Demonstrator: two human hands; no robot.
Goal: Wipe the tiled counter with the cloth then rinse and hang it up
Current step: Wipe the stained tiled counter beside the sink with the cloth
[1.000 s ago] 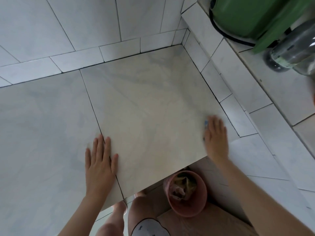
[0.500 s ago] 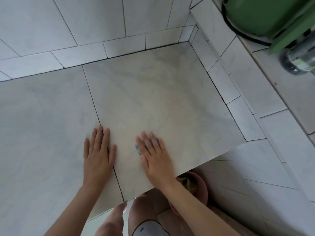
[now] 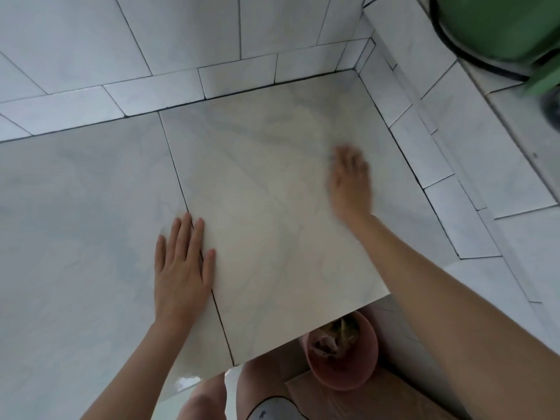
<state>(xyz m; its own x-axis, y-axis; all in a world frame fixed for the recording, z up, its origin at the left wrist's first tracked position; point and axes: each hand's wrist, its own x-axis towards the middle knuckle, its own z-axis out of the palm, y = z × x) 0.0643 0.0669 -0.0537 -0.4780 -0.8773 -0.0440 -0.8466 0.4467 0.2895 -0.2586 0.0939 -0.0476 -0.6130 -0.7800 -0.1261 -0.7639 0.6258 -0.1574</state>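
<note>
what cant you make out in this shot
Head view only.
The cloth: not visible, presumably under the right hand.
The right hand: motion-blurred, so its finger pose is unclear.
The green tub: cut off by the top and right edges.
The dark object: blurred, cut by the right edge.
The pink bucket: partly hidden by the counter front edge; contents unclear.

The left hand (image 3: 181, 268) is lying flat, fingers straight and together; the right hand (image 3: 350, 183), blurred, is stretching farther forward, fingers extended.

counter (image 3: 272, 237): pale grey-cream marbled tile | bucket (image 3: 342, 371): pink | tub (image 3: 500, 25): green
</note>
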